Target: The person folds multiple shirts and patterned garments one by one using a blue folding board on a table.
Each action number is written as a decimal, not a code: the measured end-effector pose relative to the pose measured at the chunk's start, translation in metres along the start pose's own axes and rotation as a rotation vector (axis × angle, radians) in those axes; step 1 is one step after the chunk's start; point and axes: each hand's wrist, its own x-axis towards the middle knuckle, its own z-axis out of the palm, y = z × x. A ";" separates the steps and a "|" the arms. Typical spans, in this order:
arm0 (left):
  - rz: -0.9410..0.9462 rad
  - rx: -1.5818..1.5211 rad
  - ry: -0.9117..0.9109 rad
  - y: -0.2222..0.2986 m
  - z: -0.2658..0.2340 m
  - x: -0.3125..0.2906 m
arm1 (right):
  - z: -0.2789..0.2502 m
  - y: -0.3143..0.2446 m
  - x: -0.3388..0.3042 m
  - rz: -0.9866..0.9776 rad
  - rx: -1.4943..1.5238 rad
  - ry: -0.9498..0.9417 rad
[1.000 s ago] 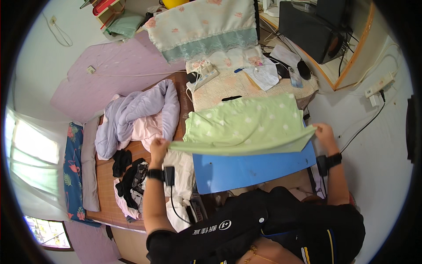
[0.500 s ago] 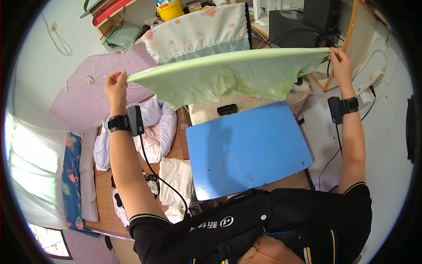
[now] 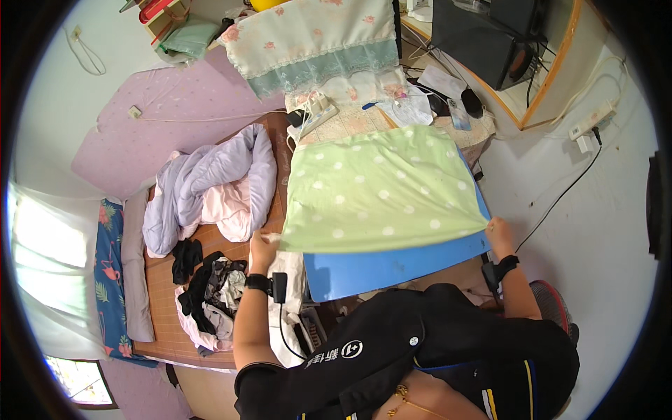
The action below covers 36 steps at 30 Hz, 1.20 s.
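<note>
Blue tabletop [image 3: 392,273] beside a bed [image 3: 161,294] lies partly beneath green cloth [image 3: 378,189].

A black short-sleeved shirt [image 3: 469,325] with white markings [image 3: 353,348] is worn with black cabled wrist units [image 3: 279,287] and a gold-coloured necklace [image 3: 401,393].

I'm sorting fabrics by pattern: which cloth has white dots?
The light green cloth over the blue tabletop, held at its near corners by the left hand and the right hand. The lilac quilt looks plain; the draped cloth beyond has pink flowers.
</note>
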 end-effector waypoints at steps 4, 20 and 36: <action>-0.280 0.023 -0.117 -0.017 0.019 -0.036 | 0.012 0.002 -0.025 0.126 -0.129 -0.209; 0.488 0.256 -0.550 0.163 0.104 -0.077 | -0.051 -0.128 0.063 -0.108 0.443 -0.031; -0.151 -0.639 -0.625 0.239 0.092 0.011 | -0.026 -0.114 0.006 -0.319 0.245 -0.273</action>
